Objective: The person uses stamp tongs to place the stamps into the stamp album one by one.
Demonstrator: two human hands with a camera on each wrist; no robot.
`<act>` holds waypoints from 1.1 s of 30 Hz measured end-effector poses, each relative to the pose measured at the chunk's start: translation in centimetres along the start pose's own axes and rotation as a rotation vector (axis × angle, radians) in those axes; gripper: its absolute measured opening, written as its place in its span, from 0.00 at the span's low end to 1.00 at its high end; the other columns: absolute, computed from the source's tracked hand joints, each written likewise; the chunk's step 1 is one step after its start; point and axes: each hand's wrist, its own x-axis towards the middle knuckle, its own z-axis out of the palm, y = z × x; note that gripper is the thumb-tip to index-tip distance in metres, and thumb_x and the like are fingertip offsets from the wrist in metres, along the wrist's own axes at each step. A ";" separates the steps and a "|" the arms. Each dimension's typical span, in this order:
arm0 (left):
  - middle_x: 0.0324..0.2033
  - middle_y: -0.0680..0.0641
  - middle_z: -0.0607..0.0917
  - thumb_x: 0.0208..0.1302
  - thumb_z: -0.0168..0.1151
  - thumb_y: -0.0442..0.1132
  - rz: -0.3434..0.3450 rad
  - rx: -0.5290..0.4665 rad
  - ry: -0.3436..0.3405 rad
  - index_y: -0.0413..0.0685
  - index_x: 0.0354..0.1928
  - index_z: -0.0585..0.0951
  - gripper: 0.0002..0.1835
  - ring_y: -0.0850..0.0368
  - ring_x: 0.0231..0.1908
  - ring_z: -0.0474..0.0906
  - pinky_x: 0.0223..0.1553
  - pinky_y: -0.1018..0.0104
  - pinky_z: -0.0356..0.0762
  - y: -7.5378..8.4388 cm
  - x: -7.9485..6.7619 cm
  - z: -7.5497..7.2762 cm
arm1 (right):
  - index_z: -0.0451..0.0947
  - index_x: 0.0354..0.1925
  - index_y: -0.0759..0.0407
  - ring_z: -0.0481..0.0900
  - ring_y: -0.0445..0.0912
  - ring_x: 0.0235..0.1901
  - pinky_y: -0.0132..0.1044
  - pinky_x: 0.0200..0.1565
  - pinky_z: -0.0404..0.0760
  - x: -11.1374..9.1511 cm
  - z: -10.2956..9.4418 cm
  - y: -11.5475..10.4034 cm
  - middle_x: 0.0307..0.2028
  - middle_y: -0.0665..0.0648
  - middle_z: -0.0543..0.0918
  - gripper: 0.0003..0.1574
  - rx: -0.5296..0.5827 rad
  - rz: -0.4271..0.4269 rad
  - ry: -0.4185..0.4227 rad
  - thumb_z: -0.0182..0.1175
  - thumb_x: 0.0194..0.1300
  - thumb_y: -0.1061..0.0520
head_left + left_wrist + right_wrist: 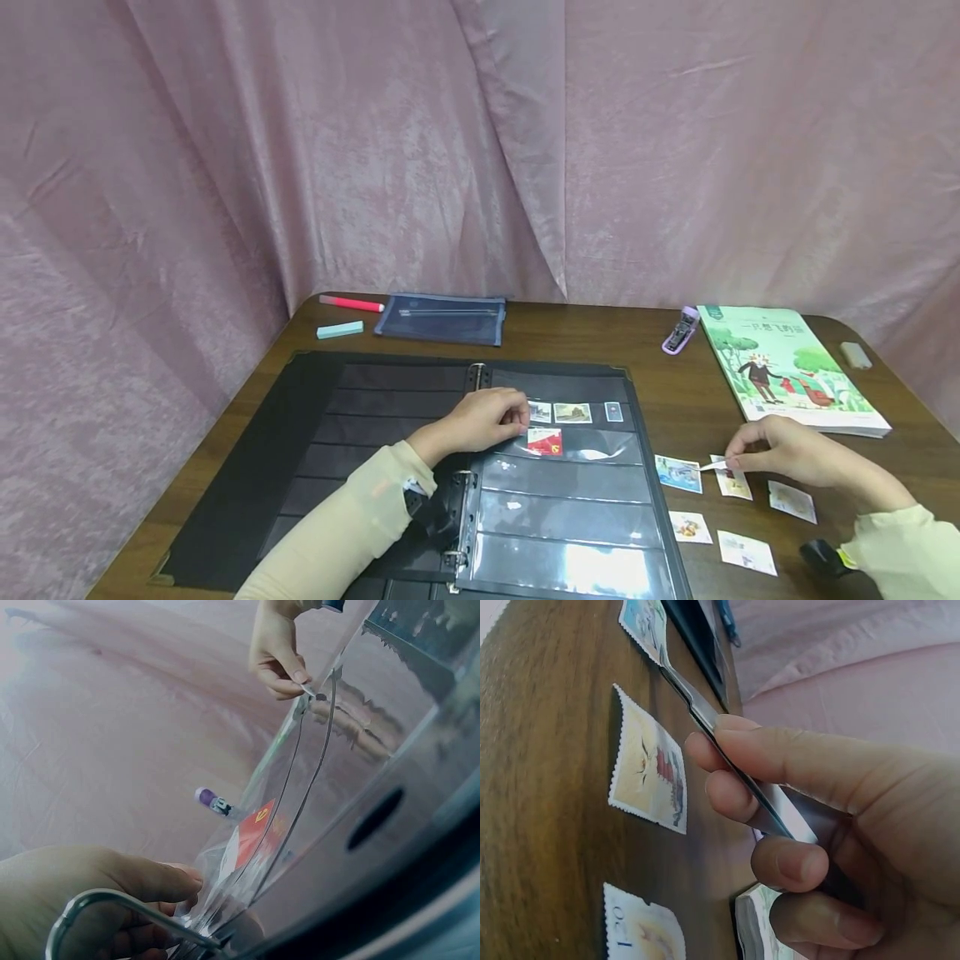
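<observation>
A stamp album [566, 477] lies spread on the table, with clear strip pockets on its right page. My left hand [487, 419] pinches the edge of a clear pocket [217, 859] beside a red and white stamp [544, 442]. In my right hand [783, 450] is a pair of metal tweezers [791, 819], gripped between thumb and fingers. Their tips meet the edge of a blue picture stamp [678, 474] right of the album. Under the tweezers lies a yellowish stamp [649, 765]; several other loose stamps [746, 552] are around it.
Two stamps and a small blue one [613, 412] sit in the top pocket. Behind the album are a mesh zip pouch [442, 319], a red marker [351, 303] and a light blue stick [340, 330]. A purple-edged object [680, 331], green picture book [795, 367] and eraser [856, 355] stand back right.
</observation>
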 end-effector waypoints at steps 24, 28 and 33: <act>0.25 0.62 0.73 0.56 0.60 0.43 0.006 0.000 0.005 0.62 0.27 0.73 0.06 0.70 0.27 0.68 0.30 0.76 0.64 0.2 0.0 -0.2 | 0.79 0.30 0.50 0.69 0.26 0.28 0.26 0.26 0.68 0.2 -3.1 -1.8 0.25 0.41 0.80 0.04 -0.072 -0.014 0.030 0.59 0.56 0.60; 0.25 0.62 0.73 0.56 0.60 0.43 0.001 -0.008 0.000 0.61 0.27 0.73 0.06 0.70 0.27 0.68 0.30 0.76 0.64 0.3 -0.1 -0.2 | 0.79 0.29 0.48 0.69 0.26 0.27 0.26 0.27 0.67 1.1 -3.5 -2.5 0.24 0.41 0.80 0.04 -0.135 -0.028 0.068 0.61 0.55 0.59; 0.25 0.62 0.73 0.57 0.60 0.43 -0.003 -0.012 -0.005 0.61 0.27 0.73 0.05 0.70 0.27 0.68 0.30 0.75 0.64 0.3 -0.1 -0.2 | 0.79 0.28 0.48 0.69 0.27 0.26 0.27 0.27 0.68 2.6 -4.0 -3.4 0.24 0.41 0.79 0.02 -0.131 0.008 0.062 0.61 0.55 0.57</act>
